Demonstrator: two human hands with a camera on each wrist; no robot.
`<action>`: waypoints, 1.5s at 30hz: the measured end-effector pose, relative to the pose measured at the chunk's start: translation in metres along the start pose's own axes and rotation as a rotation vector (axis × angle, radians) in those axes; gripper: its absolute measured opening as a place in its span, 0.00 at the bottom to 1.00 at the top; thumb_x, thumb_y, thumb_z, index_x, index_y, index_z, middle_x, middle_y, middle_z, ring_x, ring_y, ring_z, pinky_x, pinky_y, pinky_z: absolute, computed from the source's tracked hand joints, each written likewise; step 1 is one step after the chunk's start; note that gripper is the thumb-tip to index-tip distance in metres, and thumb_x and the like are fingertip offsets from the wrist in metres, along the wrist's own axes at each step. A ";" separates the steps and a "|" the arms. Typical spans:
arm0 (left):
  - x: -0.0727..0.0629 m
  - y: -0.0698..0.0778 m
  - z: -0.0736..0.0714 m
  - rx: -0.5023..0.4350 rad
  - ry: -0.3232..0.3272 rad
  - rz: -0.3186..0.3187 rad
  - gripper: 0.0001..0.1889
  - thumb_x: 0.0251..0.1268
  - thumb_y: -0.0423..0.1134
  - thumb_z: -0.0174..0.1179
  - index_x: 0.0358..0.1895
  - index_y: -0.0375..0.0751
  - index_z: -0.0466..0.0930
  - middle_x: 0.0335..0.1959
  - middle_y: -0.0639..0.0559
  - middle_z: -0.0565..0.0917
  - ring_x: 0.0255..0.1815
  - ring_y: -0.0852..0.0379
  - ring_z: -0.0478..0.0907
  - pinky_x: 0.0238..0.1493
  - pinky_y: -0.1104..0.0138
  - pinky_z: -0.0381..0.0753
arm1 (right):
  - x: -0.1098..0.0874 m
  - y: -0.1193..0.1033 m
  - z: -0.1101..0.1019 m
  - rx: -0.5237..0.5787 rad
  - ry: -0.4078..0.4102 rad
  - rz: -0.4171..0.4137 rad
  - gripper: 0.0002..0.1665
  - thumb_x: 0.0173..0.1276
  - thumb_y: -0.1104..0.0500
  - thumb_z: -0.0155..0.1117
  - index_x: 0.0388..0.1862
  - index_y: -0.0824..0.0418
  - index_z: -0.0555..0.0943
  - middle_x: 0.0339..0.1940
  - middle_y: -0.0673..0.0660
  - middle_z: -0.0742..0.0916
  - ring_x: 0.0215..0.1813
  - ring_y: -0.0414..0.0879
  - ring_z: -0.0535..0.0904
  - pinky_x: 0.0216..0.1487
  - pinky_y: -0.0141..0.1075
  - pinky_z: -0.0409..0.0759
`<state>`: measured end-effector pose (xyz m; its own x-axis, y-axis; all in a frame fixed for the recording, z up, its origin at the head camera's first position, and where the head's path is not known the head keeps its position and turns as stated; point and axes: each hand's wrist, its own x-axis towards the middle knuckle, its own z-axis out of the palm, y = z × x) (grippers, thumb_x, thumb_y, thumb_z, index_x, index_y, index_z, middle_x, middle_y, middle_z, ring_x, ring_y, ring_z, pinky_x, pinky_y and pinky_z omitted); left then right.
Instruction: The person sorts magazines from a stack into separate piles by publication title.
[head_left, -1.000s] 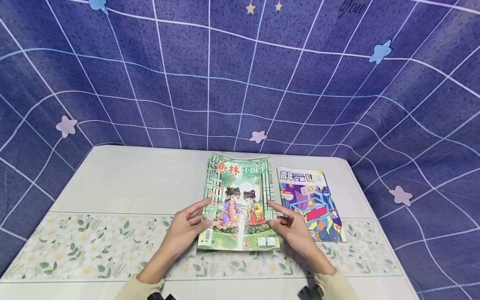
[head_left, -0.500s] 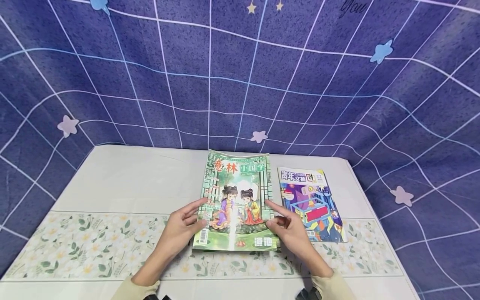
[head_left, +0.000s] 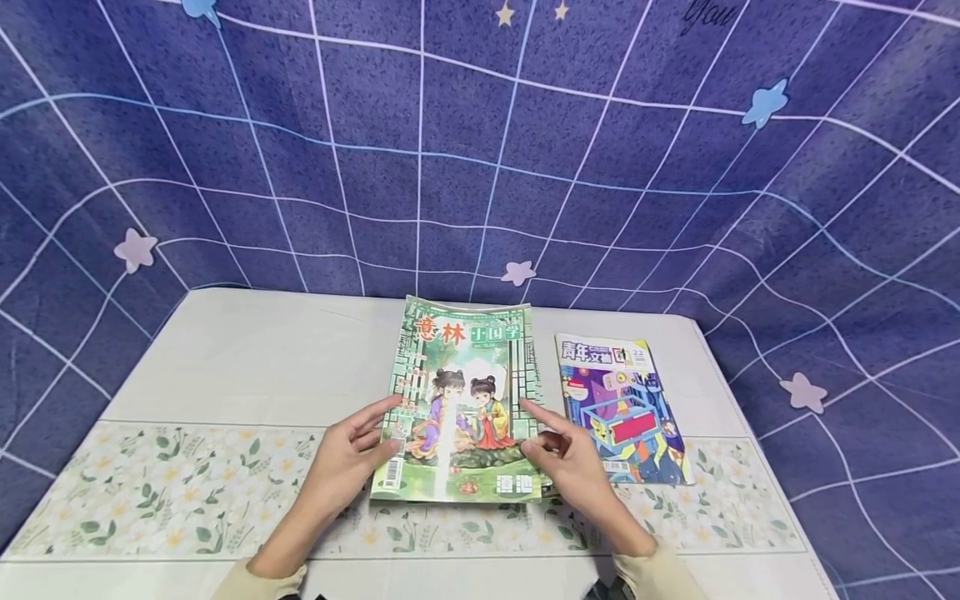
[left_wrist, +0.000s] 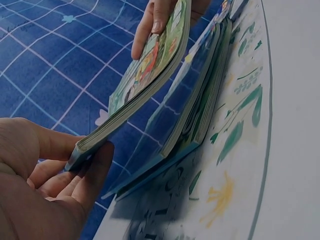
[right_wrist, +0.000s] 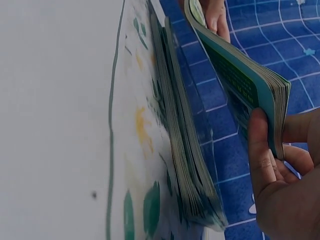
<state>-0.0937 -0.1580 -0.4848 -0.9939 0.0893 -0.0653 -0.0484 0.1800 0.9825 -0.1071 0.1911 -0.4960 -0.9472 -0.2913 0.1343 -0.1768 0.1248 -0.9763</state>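
My left hand (head_left: 339,468) and right hand (head_left: 576,473) hold a green magazine (head_left: 457,417) between them, one at each long side. Its cover has two drawn children, and it tilts toward me. In the left wrist view the thumb and fingers of my left hand (left_wrist: 45,175) pinch one edge. The right wrist view has my right hand (right_wrist: 285,175) pinching the opposite edge. Both wrist views show the magazine raised above a stack of magazines (right_wrist: 182,145) lying on the table. From the head view, the held one covers most of that stack.
To the right lies another magazine (head_left: 626,417) with a purple and blue cover, flat on the table. A floral strip (head_left: 202,492) crosses the white table (head_left: 262,358). Behind and at the sides hangs a blue gridded cloth (head_left: 360,192) with stars.
Both hands have carried the green magazine left and slightly up. A sliver of the stack beneath now shows near its lower right corner. The purple magazine has stayed in place.
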 end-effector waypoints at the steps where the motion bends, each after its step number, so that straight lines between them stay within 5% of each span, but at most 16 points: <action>1: 0.000 0.000 -0.001 0.000 0.001 -0.003 0.33 0.77 0.28 0.68 0.82 0.46 0.75 0.85 0.38 0.69 0.86 0.35 0.63 0.79 0.48 0.71 | 0.000 -0.001 0.001 0.002 0.000 -0.004 0.37 0.79 0.70 0.69 0.84 0.62 0.74 0.34 0.64 0.90 0.23 0.34 0.68 0.23 0.28 0.67; 6: -0.002 -0.002 -0.005 -0.002 0.016 0.001 0.33 0.78 0.28 0.68 0.82 0.46 0.75 0.85 0.40 0.70 0.86 0.36 0.63 0.78 0.54 0.74 | 0.002 -0.004 0.010 0.004 0.013 -0.017 0.37 0.77 0.71 0.69 0.84 0.64 0.74 0.34 0.64 0.91 0.23 0.33 0.68 0.24 0.27 0.67; 9: -0.002 -0.004 -0.007 -0.020 0.041 0.008 0.33 0.76 0.27 0.69 0.81 0.45 0.76 0.78 0.39 0.78 0.67 0.51 0.84 0.64 0.69 0.84 | 0.003 -0.005 0.016 0.008 0.021 -0.012 0.37 0.78 0.71 0.69 0.84 0.63 0.74 0.33 0.64 0.90 0.23 0.34 0.67 0.25 0.27 0.67; 12: -0.002 -0.006 -0.009 -0.048 0.064 0.015 0.33 0.75 0.25 0.69 0.80 0.44 0.77 0.65 0.40 0.82 0.36 0.65 0.74 0.40 0.77 0.78 | 0.004 -0.006 0.023 0.008 0.034 0.001 0.37 0.78 0.71 0.69 0.84 0.61 0.75 0.34 0.64 0.90 0.25 0.35 0.70 0.27 0.27 0.69; 13: -0.002 -0.006 -0.010 -0.055 0.071 0.018 0.33 0.74 0.25 0.68 0.80 0.44 0.77 0.65 0.40 0.82 0.36 0.67 0.72 0.39 0.78 0.78 | 0.004 -0.006 0.025 0.009 0.040 0.006 0.37 0.77 0.71 0.69 0.84 0.61 0.75 0.34 0.64 0.89 0.25 0.35 0.71 0.27 0.27 0.69; 15: -0.002 -0.007 -0.012 -0.049 0.079 0.020 0.33 0.75 0.25 0.68 0.80 0.45 0.77 0.73 0.42 0.81 0.52 0.68 0.83 0.47 0.82 0.79 | 0.005 -0.005 0.029 0.012 0.050 0.013 0.38 0.77 0.72 0.69 0.83 0.61 0.75 0.34 0.64 0.89 0.27 0.35 0.73 0.28 0.26 0.70; 18: -0.002 -0.010 -0.014 -0.050 0.087 0.022 0.32 0.75 0.25 0.67 0.80 0.45 0.77 0.77 0.41 0.79 0.54 0.62 0.83 0.47 0.82 0.79 | 0.007 -0.005 0.033 0.020 0.067 0.022 0.38 0.75 0.73 0.70 0.82 0.63 0.76 0.35 0.66 0.89 0.28 0.36 0.76 0.28 0.25 0.71; 19: -0.001 -0.011 -0.014 -0.048 0.090 0.022 0.32 0.75 0.24 0.67 0.80 0.44 0.77 0.81 0.43 0.76 0.63 0.64 0.81 0.52 0.82 0.80 | 0.007 -0.005 0.035 0.023 0.069 0.020 0.38 0.74 0.73 0.71 0.82 0.63 0.76 0.36 0.66 0.89 0.29 0.36 0.77 0.28 0.25 0.71; 23: 0.000 -0.014 -0.017 -0.051 0.111 0.024 0.32 0.75 0.23 0.65 0.80 0.42 0.78 0.81 0.42 0.76 0.64 0.62 0.82 0.55 0.83 0.80 | 0.009 -0.005 0.040 0.022 0.074 0.015 0.38 0.73 0.73 0.71 0.81 0.64 0.77 0.41 0.67 0.89 0.32 0.36 0.82 0.28 0.24 0.73; 25: 0.000 -0.014 -0.018 -0.039 0.123 0.024 0.31 0.75 0.23 0.65 0.80 0.41 0.78 0.82 0.42 0.75 0.80 0.55 0.72 0.65 0.83 0.75 | 0.010 -0.007 0.042 0.024 0.073 0.010 0.38 0.73 0.73 0.71 0.81 0.64 0.77 0.40 0.69 0.89 0.30 0.35 0.79 0.28 0.24 0.72; 28: -0.001 -0.015 -0.022 -0.029 0.141 0.011 0.31 0.75 0.24 0.64 0.80 0.41 0.77 0.83 0.41 0.73 0.86 0.41 0.65 0.65 0.84 0.72 | 0.011 -0.008 0.047 0.028 0.071 0.009 0.38 0.74 0.73 0.71 0.82 0.64 0.76 0.37 0.71 0.89 0.26 0.35 0.74 0.27 0.24 0.70; 33: -0.002 -0.016 -0.027 -0.008 0.186 0.002 0.32 0.74 0.23 0.63 0.79 0.41 0.78 0.81 0.42 0.75 0.83 0.44 0.70 0.65 0.84 0.74 | 0.014 -0.012 0.055 0.047 0.066 0.016 0.38 0.74 0.73 0.70 0.82 0.63 0.76 0.45 0.70 0.87 0.30 0.36 0.79 0.29 0.24 0.72; 40: -0.002 -0.018 -0.032 -0.016 0.236 0.062 0.31 0.72 0.20 0.63 0.77 0.38 0.80 0.74 0.40 0.82 0.64 0.73 0.82 0.60 0.78 0.83 | 0.017 -0.016 0.063 0.042 0.065 0.004 0.39 0.74 0.73 0.70 0.82 0.62 0.76 0.49 0.69 0.87 0.34 0.37 0.82 0.31 0.25 0.74; 45: -0.003 -0.020 -0.038 -0.032 0.263 0.087 0.30 0.72 0.19 0.62 0.76 0.35 0.80 0.70 0.56 0.84 0.62 0.74 0.83 0.58 0.77 0.85 | 0.020 -0.018 0.069 0.055 0.048 -0.013 0.39 0.75 0.72 0.70 0.83 0.62 0.75 0.47 0.70 0.89 0.32 0.36 0.80 0.29 0.25 0.74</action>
<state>-0.0934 -0.1991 -0.4971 -0.9859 -0.1552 0.0632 0.0394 0.1518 0.9876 -0.1044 0.1179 -0.4875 -0.9569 -0.2464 0.1538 -0.1754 0.0683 -0.9821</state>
